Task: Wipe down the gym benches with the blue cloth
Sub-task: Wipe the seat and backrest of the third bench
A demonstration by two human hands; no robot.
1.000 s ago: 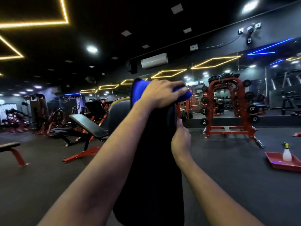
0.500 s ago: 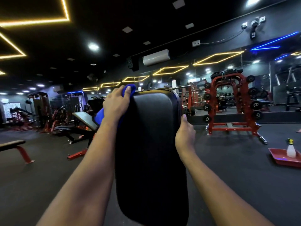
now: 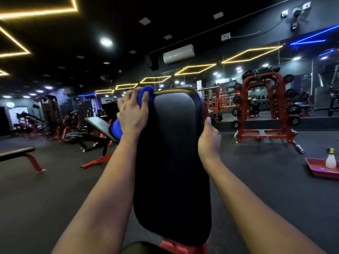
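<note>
An upright black padded backrest (image 3: 172, 162) of a gym bench stands right in front of me, on a red frame. My left hand (image 3: 133, 114) grips the blue cloth (image 3: 145, 94) against the pad's upper left edge; more of the cloth hangs below the hand. My right hand (image 3: 209, 140) holds the pad's right edge, fingers curled behind it and thumb on the rim.
A black incline bench (image 3: 99, 127) on a red frame and a flat bench (image 3: 17, 153) stand on the dark floor at left. A red rack with weight plates (image 3: 264, 107) is at the right back. A red tray (image 3: 322, 168) with a white spray bottle (image 3: 331, 158) lies at far right.
My left hand with the cloth slid from the top of the pad over to its upper left edge and a little down it. The right hand stayed on the right edge.
</note>
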